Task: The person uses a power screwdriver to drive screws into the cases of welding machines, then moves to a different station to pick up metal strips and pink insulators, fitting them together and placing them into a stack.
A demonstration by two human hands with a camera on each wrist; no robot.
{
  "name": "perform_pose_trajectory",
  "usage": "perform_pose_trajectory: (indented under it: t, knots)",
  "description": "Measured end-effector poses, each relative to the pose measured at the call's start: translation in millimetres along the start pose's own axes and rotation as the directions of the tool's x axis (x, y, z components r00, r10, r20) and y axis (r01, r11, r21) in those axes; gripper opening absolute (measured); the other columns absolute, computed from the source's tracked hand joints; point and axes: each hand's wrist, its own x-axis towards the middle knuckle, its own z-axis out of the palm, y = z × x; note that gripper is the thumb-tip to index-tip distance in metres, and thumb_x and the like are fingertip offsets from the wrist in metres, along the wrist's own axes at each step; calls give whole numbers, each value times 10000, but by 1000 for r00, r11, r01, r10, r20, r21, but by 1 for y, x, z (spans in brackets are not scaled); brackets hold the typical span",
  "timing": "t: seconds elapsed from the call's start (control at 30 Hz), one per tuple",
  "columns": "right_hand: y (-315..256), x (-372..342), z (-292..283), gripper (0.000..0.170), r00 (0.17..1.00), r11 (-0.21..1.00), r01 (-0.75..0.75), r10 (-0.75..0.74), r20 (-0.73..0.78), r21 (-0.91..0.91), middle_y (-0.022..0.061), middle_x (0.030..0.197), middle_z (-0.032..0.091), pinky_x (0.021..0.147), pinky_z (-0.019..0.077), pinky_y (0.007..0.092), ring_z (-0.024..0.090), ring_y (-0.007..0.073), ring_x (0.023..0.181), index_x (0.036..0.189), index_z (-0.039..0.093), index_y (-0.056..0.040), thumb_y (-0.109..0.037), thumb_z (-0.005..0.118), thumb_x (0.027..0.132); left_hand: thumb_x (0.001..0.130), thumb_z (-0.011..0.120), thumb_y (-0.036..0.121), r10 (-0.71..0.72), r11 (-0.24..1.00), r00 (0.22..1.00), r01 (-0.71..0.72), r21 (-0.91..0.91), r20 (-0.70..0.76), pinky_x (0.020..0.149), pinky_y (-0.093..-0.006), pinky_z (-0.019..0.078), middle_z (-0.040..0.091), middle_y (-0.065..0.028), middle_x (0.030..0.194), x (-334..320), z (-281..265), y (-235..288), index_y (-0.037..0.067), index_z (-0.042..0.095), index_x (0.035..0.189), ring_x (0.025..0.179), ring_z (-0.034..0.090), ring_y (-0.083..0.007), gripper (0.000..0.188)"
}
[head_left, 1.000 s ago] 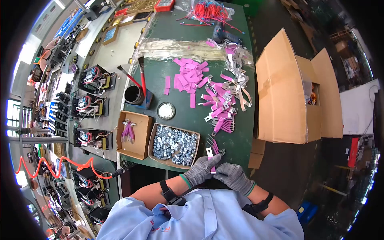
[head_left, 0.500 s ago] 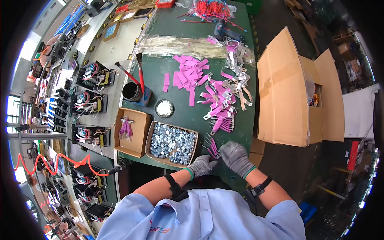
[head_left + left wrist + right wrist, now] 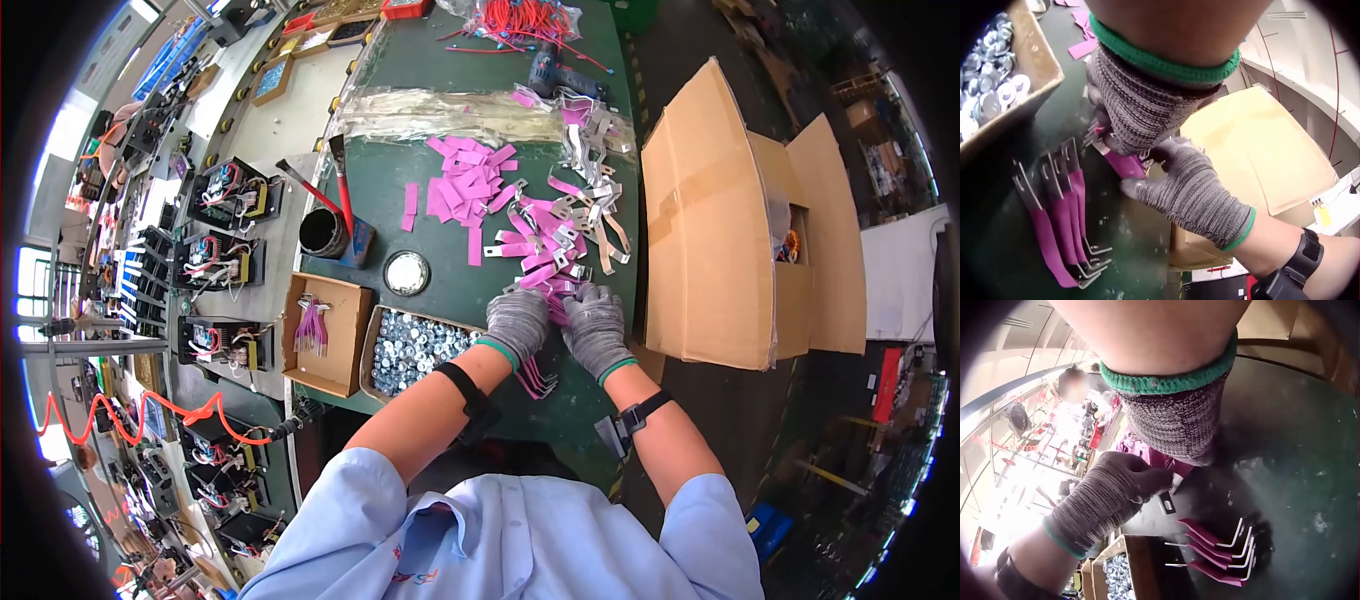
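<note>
Both grey-gloved hands are at the near end of a pile of metal brackets with purple sleeves [image 3: 548, 240]. The left hand [image 3: 517, 322] has its fingers curled round a purple-sleeved bracket [image 3: 1124, 164] in the left wrist view. From the other side, the right hand [image 3: 597, 330] pinches the purple pieces, its thumb low against them in the left wrist view; its fingertips are mostly hidden. Nearer the body, a short row of bent purple-sleeved brackets [image 3: 1066, 225] lies on the green table, touched by neither hand.
An open box of metal fasteners [image 3: 410, 350] stands left of the hands, beside a carton holding purple pieces [image 3: 345, 368]. Beyond are a round tin [image 3: 407, 272], a pot with brushes [image 3: 323, 232] and loose purple strips [image 3: 465, 180]. A large cardboard box [image 3: 700, 230] stands right.
Both hands have moved forward from the table's near edge to the bracket pile. The bracket held a second ago is no longer in that place, and the short row lies behind the hands.
</note>
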Motion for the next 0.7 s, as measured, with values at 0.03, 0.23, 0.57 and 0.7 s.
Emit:
perform_pose_trajectory:
  t: [0.03, 0.23, 0.57, 0.7]
  knots:
    - [2, 2, 0, 355, 999, 999, -28, 28, 19, 15, 112, 1171, 596, 955, 469, 475, 556, 317, 1134, 1053, 722, -160, -265, 810, 726, 871, 659, 271, -32, 999, 999, 32, -18, 14, 769, -474, 606, 752, -166, 964, 2, 2, -4, 70, 731, 1037, 903, 750, -335, 271]
    - [-9, -6, 3, 361, 991, 998, -66, 68, 113, -25, 101, 1116, 613, 946, 478, 454, 570, 303, 1088, 1025, 747, -162, -362, 816, 732, 882, 662, 295, -75, 963, 993, 47, -267, -95, 766, -467, 581, 739, -175, 839, -51, -70, -34, 63, 736, 948, 799, 734, -363, 252]
    - [-13, -29, 7, 342, 952, 975, 55, -116, 281, 217, 128, 1151, 655, 986, 496, 473, 609, 339, 1126, 1048, 761, -166, -412, 766, 811, 909, 725, 291, 106, 781, 970, 56, -622, 221, 713, -399, 552, 699, -146, 777, -158, -41, -39, 40, 719, 1061, 738, 707, -295, 293]
    - [-7, -30, 10, 287, 896, 951, 148, -245, 371, 271, 129, 1155, 665, 1015, 501, 468, 625, 333, 1127, 1054, 768, -191, -386, 720, 850, 912, 707, 334, 228, 780, 953, -55, -624, 200, 783, -487, 535, 711, -191, 857, -166, 9, -23, 49, 725, 1040, 826, 692, -377, 313]
